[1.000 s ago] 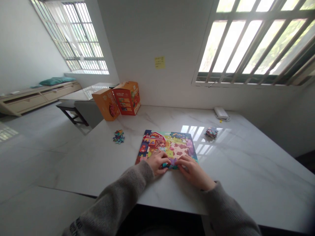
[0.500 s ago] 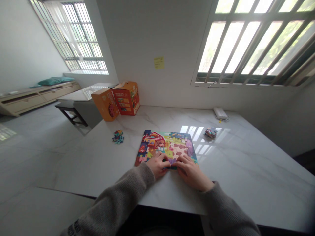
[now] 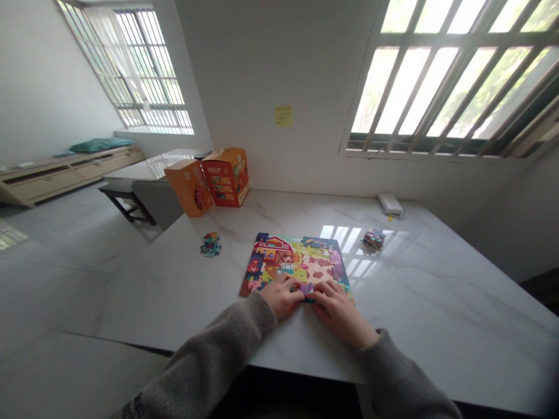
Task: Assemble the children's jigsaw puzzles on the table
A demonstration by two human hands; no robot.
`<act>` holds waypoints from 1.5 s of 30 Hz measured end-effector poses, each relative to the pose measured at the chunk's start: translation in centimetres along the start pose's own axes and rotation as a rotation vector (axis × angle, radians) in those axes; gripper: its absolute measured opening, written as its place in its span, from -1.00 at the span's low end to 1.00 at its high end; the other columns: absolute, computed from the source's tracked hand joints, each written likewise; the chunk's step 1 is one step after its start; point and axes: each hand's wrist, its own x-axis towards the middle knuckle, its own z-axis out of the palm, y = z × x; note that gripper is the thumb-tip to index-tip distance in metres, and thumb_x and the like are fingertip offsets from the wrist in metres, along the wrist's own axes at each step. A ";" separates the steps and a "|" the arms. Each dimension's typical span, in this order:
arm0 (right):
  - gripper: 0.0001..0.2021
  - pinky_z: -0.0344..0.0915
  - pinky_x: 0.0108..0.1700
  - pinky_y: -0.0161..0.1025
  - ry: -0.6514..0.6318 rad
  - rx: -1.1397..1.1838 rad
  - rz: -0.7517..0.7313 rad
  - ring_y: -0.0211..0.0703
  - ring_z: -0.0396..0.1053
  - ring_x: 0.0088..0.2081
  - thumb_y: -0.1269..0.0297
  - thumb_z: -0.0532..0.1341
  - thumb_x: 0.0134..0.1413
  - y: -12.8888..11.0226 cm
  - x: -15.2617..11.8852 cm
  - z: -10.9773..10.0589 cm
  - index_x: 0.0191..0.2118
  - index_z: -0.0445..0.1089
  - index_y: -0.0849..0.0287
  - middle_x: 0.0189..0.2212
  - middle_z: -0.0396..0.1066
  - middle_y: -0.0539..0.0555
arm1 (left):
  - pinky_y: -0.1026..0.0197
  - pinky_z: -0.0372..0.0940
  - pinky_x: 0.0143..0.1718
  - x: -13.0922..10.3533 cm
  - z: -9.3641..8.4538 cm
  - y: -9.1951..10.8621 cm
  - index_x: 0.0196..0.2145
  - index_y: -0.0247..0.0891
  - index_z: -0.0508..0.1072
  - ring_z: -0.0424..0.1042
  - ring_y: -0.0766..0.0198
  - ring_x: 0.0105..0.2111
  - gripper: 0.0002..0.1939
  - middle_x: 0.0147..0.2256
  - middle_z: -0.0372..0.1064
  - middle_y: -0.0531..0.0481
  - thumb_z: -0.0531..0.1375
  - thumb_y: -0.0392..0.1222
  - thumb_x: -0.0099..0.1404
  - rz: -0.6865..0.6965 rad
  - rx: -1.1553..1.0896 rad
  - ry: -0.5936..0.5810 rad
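Observation:
A jigsaw puzzle [image 3: 319, 260] with a red barn and a spotted cow lies flat on the table before me. At its near edge my left hand [image 3: 283, 298] is closed, its fingers curled and the thumb pointing inward. My right hand [image 3: 343, 313] faces it from the other side, with bent fingers pressed together. Between the fingertips of both hands is a purple puzzle piece [image 3: 307, 288], which both seem to grip. The hands cover part of the puzzle's lower rows, and the fingertips' exact contact is partly hidden.
Loose puzzle pieces [image 3: 210, 245] lie in a small heap on the left. Stacked pieces [image 3: 373, 239] stand on the right. Two orange boxes [image 3: 226, 177] are at the back left. A white device with a cable [image 3: 391, 203] rests near the wall on the marble-look table [image 3: 419, 302].
The view has tilted slightly. Both hands stay at the puzzle's near edge, with only small finger shifts; more of the purple piece shows between them.

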 end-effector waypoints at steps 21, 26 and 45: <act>-0.58 0.37 0.03 0.04 0.085 0.023 -0.023 0.06 0.34 0.00 0.39 0.19 0.19 0.6 -0.3 0.6 0.15 0.34 -0.07 -0.07 0.41 0.15 | -0.13 0.22 0.02 -10.7 -10.2 -16.4 0.14 -0.24 0.36 0.28 -0.16 0.07 -0.44 0.05 0.36 -0.26 0.15 0.11 0.28 -1.180 0.430 0.085; -0.46 0.35 0.07 0.07 0.053 0.017 0.003 0.09 0.31 0.04 0.39 0.19 0.18 0.6 -0.4 0.7 0.27 0.21 -0.08 -0.02 0.39 0.16 | -0.10 0.22 0.04 -10.4 -9.9 -16.9 0.18 -0.17 0.35 0.31 -0.11 0.08 -0.48 0.04 0.40 -0.22 0.12 0.05 0.32 -1.212 0.326 0.012; -0.39 0.30 0.15 0.07 0.073 0.052 0.035 0.07 0.30 0.11 0.39 0.16 0.16 0.6 -0.6 0.6 0.33 0.09 0.04 0.07 0.37 0.19 | 0.04 0.39 -0.12 -12.5 -8.6 -16.2 -0.06 -0.23 0.48 0.44 0.06 -0.13 -0.59 -0.11 0.38 -0.15 0.32 -0.16 0.11 -0.968 -0.007 0.503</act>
